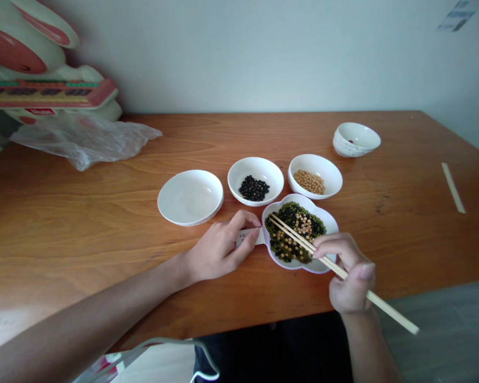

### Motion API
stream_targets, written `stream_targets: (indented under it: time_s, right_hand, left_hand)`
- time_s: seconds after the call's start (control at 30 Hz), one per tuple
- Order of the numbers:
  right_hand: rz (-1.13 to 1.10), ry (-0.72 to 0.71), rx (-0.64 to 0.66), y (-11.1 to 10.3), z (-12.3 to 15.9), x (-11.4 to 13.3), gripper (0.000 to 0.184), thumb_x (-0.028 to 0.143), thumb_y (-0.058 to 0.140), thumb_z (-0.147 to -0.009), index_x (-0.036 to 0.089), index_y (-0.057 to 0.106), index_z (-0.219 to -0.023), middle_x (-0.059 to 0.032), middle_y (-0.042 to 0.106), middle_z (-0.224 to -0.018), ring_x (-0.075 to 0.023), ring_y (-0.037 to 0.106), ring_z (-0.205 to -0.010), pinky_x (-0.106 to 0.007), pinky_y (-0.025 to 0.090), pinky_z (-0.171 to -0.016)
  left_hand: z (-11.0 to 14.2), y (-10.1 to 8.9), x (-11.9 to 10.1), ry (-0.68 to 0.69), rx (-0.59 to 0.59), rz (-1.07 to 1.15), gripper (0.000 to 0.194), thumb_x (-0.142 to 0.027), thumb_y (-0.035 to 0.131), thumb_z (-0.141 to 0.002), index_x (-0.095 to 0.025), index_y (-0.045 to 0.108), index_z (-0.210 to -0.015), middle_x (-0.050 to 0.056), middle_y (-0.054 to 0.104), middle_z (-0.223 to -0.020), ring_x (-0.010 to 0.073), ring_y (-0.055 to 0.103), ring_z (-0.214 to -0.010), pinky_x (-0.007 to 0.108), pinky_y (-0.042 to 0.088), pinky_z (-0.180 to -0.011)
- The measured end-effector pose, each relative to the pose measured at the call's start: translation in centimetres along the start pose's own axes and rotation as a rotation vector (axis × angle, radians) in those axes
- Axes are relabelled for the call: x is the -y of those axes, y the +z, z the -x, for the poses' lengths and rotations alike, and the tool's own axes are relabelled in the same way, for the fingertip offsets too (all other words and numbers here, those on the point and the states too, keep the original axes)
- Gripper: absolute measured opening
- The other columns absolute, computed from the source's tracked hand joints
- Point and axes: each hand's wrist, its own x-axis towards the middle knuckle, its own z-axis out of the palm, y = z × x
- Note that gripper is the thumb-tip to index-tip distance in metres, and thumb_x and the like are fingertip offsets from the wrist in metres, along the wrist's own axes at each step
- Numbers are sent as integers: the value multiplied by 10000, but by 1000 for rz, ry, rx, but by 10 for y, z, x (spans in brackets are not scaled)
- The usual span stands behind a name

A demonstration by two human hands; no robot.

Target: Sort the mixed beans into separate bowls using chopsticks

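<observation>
My right hand is closed on a pair of wooden chopsticks, whose tips rest over a flower-shaped dish full of mixed green, black and yellow beans. My left hand lies on the table just left of that dish, fingers curled on a small white paper piece. Behind the dish stand an empty white bowl, a bowl of black beans and a bowl of yellow beans.
A small white bowl sits at the back right. A paper chopstick sleeve lies near the right edge. Crumpled clear plastic and a large white and red toy occupy the back left. The wooden table ends close to my body.
</observation>
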Motion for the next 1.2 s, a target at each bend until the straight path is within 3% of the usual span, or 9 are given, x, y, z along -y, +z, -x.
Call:
stream_targets:
  time_s: [0.43, 0.7, 0.83, 1.03, 1.2]
  right_hand:
    - [-19, -24, -63, 1, 2, -2, 708, 547, 168, -1115, 233, 732, -825, -88, 697, -860, -257, 663, -855, -433, 495, -727]
    - [-46, -9, -94, -1, 3, 2, 695, 605, 207, -1100, 258, 742, -824, -86, 700, -857, -258, 648, -825, -433, 483, -731]
    - [-80, -20, -160, -1, 3, 4, 689, 630, 234, -1092, 269, 754, -820, -78, 709, -839, -255, 648, -787, -432, 472, -716]
    - [-104, -180, -374, 3, -13, 5, 690, 600, 241, -1090, 269, 756, -772, -58, 654, -686, -253, 618, -667, -416, 422, -628]
    - [-127, -182, -390, 13, -32, 15, 672, 625, 279, -1088, 264, 754, -781, -60, 662, -715, -247, 624, -697, -407, 427, -649]
  left_hand:
    - [1, 0, 0, -9, 6, -1, 195, -323, 483, -1105, -226, 509, -1272, 62, 746, -1127, 182, 736, -886, 309, 563, -764]
    - [0, -1, 0, 0, 1, 6, 189, -310, 487, -1102, -232, 509, -1272, 59, 735, -1146, 179, 722, -903, 309, 558, -781]
    - [0, -1, 0, 14, -6, 17, 179, -305, 492, -1099, -233, 510, -1262, 59, 727, -1164, 180, 716, -953, 302, 550, -796]
    - [1, -2, -1, -30, 29, 17, 183, -319, 478, -1105, -232, 490, -1266, 46, 739, -1113, 180, 725, -872, 321, 546, -779]
    - [0, -2, -3, -28, 28, 18, 169, -321, 466, -1110, -232, 487, -1251, 39, 735, -1097, 176, 715, -846, 316, 533, -759]
